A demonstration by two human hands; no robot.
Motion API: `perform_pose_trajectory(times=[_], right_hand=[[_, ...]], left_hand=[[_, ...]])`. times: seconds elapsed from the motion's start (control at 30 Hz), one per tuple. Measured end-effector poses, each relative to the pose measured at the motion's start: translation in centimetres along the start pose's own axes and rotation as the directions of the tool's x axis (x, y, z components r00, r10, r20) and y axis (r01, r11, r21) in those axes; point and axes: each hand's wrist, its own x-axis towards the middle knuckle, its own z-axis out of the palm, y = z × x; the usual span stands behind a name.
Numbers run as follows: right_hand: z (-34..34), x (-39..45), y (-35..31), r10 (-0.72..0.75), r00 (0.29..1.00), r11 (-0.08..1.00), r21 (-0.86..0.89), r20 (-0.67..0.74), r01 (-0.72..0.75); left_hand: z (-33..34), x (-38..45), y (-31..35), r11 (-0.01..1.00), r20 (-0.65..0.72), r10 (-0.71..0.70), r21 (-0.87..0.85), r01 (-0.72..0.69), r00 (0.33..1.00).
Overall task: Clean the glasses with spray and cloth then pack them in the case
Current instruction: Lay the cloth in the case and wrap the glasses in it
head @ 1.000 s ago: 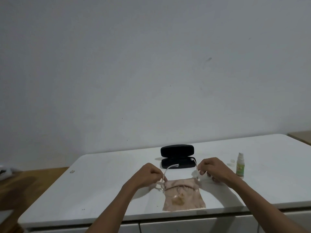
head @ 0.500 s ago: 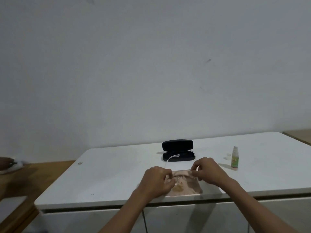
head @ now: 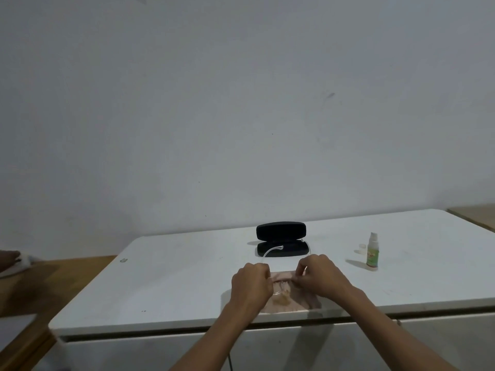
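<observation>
Clear-framed glasses (head: pixel 278 286) lie over a pinkish cloth (head: pixel 286 303) near the front edge of the white table (head: pixel 174 285). My left hand (head: pixel 251 283) grips the left side of the frame, and my right hand (head: pixel 318 277) grips the right side together with the cloth's top edge. One clear temple arm (head: pixel 273 249) points back toward the open black case (head: pixel 281 238), which stands just behind my hands. A small spray bottle (head: pixel 372 251) with a green label stands upright to the right, uncapped.
A small white cap (head: pixel 362 247) sits beside the bottle. A tiny object (head: pixel 123 260) lies near the table's left edge. A wooden surface (head: pixel 53 277) lies to the left, where another person's hand (head: pixel 9 259) rests. The wall rises right behind the table.
Both hands have lowered the glasses onto the cloth and drawn closer together. The cloth's top edge is now bunched under my right fingers.
</observation>
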Motion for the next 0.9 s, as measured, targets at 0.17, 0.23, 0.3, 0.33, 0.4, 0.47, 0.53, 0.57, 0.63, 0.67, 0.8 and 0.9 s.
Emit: perform_pose_trajectory(times=[0.17, 0.23, 0.3, 0.33, 0.4, 0.47, 0.53, 0.57, 0.63, 0.67, 0.8, 0.9], right_hand=[[-0.4, -0.8, 0.6, -0.052, 0.997, 0.997, 0.055, 0.058, 0.049], [-0.7, -1.3, 0.8, -0.071, 0.995, 0.996, 0.063, 0.066, 0.066], [-1.2, -1.9, 0.8, -0.082, 0.994, 0.994, 0.073, 0.079, 0.076], [-1.4, -2.2, 0.9, -0.088, 0.992, 0.994, 0.076, 0.09, 0.081], [-1.8, -2.7, 1.1, -0.104, 0.987, 0.992, 0.078, 0.125, 0.095], [-2.2, -3.3, 1.4, -0.12, 0.979, 0.991, 0.071, 0.164, 0.11], [-2.7, -3.8, 1.6, -0.128, 0.971, 0.991, 0.072, 0.201, 0.116], [-2.9, -4.1, 1.7, -0.128, 0.967, 0.991, 0.077, 0.219, 0.113], [-3.2, -4.6, 1.8, -0.124, 0.961, 0.992, 0.068, 0.246, 0.11], [-3.4, -4.7, 1.8, -0.126, 0.96, 0.992, 0.055, 0.249, 0.116], [-3.3, -4.6, 2.2, -0.139, 0.968, 0.99, 0.026, 0.207, 0.137], [-2.8, -4.3, 2.6, -0.143, 0.973, 0.99, 0.027, 0.182, 0.141]], left_hand=[[-0.6, -0.8, -0.3, 0.989, -0.022, 0.01, -0.149, -0.013, 1.0], [-1.0, -1.3, -0.5, 0.981, -0.019, 0.038, -0.188, -0.041, 0.999], [-1.4, -1.8, -0.7, 0.974, 0.003, 0.062, -0.221, -0.06, 0.998], [-1.6, -2.0, -0.8, 0.969, 0.012, 0.074, -0.239, -0.069, 0.997], [-2.0, -2.5, -0.9, 0.959, 0.026, 0.109, -0.266, -0.099, 0.994], [-2.4, -3.0, -1.2, 0.949, 0.05, 0.165, -0.278, -0.145, 0.985], [-2.9, -3.5, -1.5, 0.943, 0.086, 0.213, -0.278, -0.182, 0.973], [-3.0, -3.7, -1.6, 0.941, 0.1, 0.227, -0.278, -0.192, 0.969], [-3.3, -3.8, -2.0, 0.941, 0.128, 0.239, -0.277, -0.196, 0.963], [-3.3, -3.9, -2.2, 0.941, 0.139, 0.246, -0.271, -0.202, 0.959], [-3.6, -4.0, -2.7, 0.932, 0.153, 0.272, -0.289, -0.22, 0.95], [-3.5, -4.0, -3.1, 0.921, 0.153, 0.268, -0.33, -0.206, 0.951]])
